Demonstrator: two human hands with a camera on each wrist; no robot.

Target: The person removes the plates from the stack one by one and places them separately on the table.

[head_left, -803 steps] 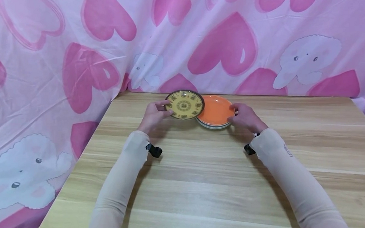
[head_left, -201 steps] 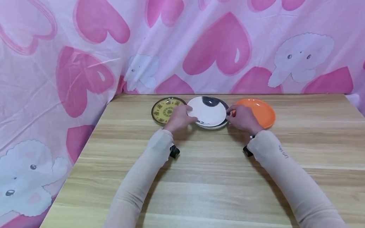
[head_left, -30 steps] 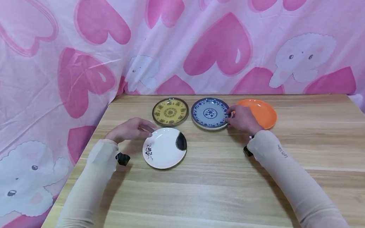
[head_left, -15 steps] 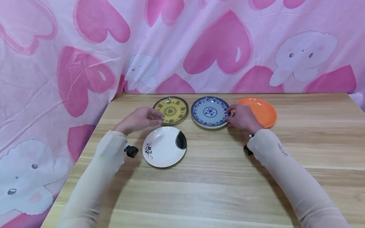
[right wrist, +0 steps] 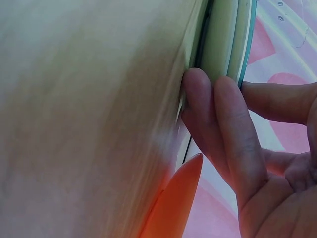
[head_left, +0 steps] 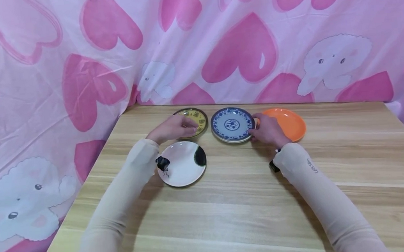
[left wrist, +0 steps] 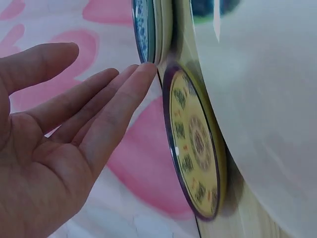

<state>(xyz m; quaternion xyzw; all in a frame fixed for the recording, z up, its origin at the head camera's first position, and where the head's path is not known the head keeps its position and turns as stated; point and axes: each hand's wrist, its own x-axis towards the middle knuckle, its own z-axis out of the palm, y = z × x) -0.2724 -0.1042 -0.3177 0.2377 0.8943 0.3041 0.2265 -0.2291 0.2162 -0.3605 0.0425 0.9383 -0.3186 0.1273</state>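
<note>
In the head view my left hand [head_left: 172,129] hovers over the left part of the yellow patterned plate [head_left: 201,120], moving toward the plate stack with nothing held. Its fingers are extended and apart in the left wrist view. My right hand [head_left: 268,130] holds the right edge of the stack, whose top is a blue-and-white floral plate [head_left: 231,124]. In the right wrist view its fingers [right wrist: 230,106] press the side of the stacked plates [right wrist: 218,44], and another digit reaches over the rim. A white plate [head_left: 182,168] with a dark patch lies below my left hand, partly hidden by the wrist camera.
An orange plate [head_left: 290,123] lies right of the stack, partly behind my right hand. All plates rest on a wooden table [head_left: 229,217]. A pink heart-print cloth [head_left: 239,53] hangs along its back and left sides.
Since a second ago my left hand has left the white plate's edge and moved right and back over the yellow plate. Earlier, the white plate topped the stack. My right hand stays put.
</note>
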